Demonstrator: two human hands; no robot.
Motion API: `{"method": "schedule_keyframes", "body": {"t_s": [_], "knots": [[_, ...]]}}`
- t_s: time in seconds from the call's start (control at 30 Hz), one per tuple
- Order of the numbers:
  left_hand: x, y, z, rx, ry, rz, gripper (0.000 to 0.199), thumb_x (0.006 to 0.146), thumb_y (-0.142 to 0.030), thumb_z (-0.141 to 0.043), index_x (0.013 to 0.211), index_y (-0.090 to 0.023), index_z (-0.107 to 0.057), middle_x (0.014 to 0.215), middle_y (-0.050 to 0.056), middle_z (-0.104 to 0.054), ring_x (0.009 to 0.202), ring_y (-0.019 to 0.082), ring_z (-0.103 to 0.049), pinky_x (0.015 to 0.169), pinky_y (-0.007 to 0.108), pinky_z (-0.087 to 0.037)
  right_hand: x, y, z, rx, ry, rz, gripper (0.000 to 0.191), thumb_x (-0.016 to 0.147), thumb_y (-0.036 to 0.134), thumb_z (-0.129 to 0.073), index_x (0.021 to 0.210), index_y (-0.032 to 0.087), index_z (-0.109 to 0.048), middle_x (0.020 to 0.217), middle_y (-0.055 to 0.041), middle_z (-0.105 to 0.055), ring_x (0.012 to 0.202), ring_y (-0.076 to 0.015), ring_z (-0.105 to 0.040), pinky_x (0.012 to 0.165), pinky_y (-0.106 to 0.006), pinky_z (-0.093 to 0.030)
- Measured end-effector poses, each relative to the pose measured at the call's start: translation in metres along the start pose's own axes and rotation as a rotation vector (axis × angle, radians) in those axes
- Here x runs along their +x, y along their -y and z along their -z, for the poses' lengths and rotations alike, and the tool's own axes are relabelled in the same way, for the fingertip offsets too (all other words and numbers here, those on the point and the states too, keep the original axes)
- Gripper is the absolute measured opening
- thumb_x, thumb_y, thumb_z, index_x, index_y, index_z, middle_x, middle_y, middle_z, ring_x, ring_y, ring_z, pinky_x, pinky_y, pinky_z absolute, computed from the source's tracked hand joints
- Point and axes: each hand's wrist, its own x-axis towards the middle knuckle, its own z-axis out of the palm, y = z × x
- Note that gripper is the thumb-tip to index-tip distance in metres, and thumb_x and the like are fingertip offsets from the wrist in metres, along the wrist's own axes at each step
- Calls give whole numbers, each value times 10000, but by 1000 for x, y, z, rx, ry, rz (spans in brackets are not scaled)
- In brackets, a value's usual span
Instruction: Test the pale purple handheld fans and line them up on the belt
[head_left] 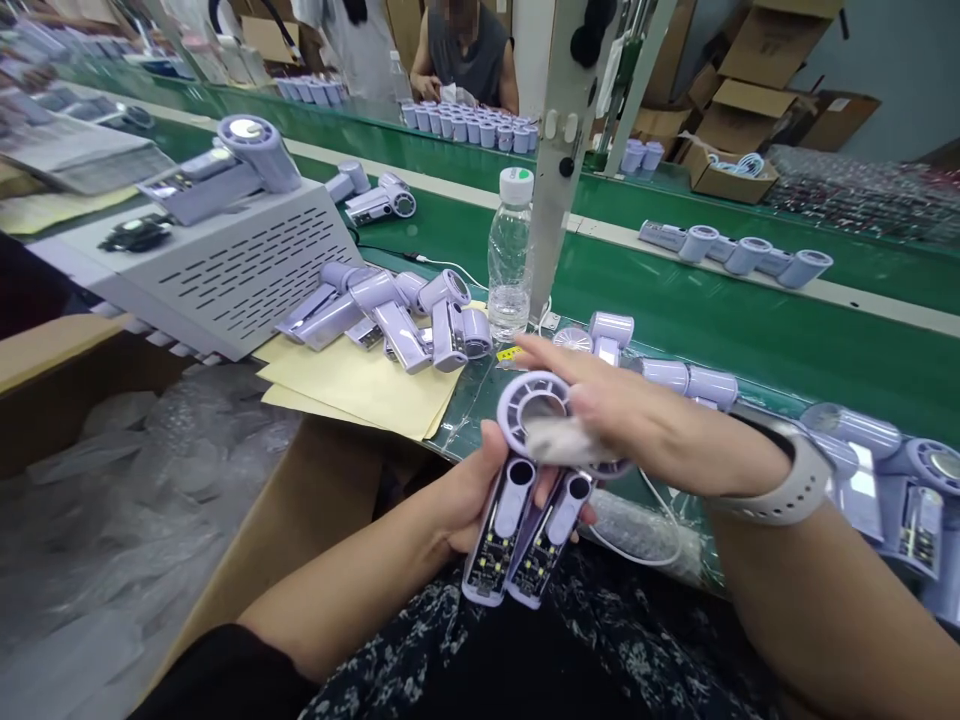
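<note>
My left hand (pixel 469 495) is closed around two lilac handheld fans, held side by side with heads up. The left fan (pixel 491 540) and the right fan (pixel 547 540) both show bare circuit boards with small lights in their handles. Over the fan heads lies my right hand (pixel 600 395), its upper fingers stretched out to the left. Beneath it, a whitish blurred patch (pixel 566 440) crosses the round grilles; whether it is a covered thumb or a cloth, I cannot tell. That patch and the hand hide much of the right fan's head.
Several lilac fans (pixel 401 310) lie piled on yellow paper (pixel 352 390) to the left. A plastic bottle (pixel 511 260) stands beside a metal post (pixel 562 150). A grey vented box (pixel 247 250) sits at left, above bagged plastic. More fans (pixel 855 430) lie at right; a person (pixel 465 60) sits across.
</note>
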Motion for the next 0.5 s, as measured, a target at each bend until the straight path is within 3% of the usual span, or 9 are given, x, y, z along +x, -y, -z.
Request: {"method": "schedule_keyframes", "body": {"t_s": [0.07,0.13,0.2,0.33,0.43,0.5], "knots": [[-1,2,3,0,21,99,761,555,-859,-759,725,-121,-680,970,143,-777,783,205,-745,671,249,-609,10,1,4,1,241,9,661,1036,536,-510,1595,194,-419,1608,-90,-499,1476,-287,-471,1186,-447,-420],[-1,3,7,-7,50,131,744,573,-827,-784,755,-114,-681,959,142,-781,770,199,-749,664,240,-608,18,-2,5,47,348,-4,638,1015,478,-575,1560,164,-462,1577,-113,-533,1390,-279,-563,1105,-390,-497],[1,4,10,-47,94,100,733,595,-824,-775,737,-112,-672,970,149,-780,800,222,-760,696,276,-627,23,-7,1,49,284,-21,543,1015,495,-575,1457,178,-577,1456,-110,-642,1249,-274,-658,1006,-369,-548],[6,4,11,-155,88,-19,715,711,-826,-681,728,-111,-665,1064,152,-759,908,263,-771,761,345,-650,22,-17,-13,11,-45,-53,513,1034,613,-463,1204,204,-723,1204,-101,-750,1087,-282,-700,965,-426,-538],[5,4,10,-180,118,-20,725,708,-836,-666,734,-112,-658,1072,152,-749,921,254,-768,762,316,-640,16,-24,-22,247,-169,-69,569,1009,677,-440,1225,219,-698,1275,-118,-702,1148,-302,-675,998,-462,-530],[3,4,10,-202,140,-20,751,692,-868,-642,731,-119,-649,1075,157,-751,914,258,-767,759,324,-637,12,-28,-24,403,-184,14,526,951,686,-557,1236,260,-675,1399,-102,-615,1241,-313,-628,1034,-462,-520]]}}
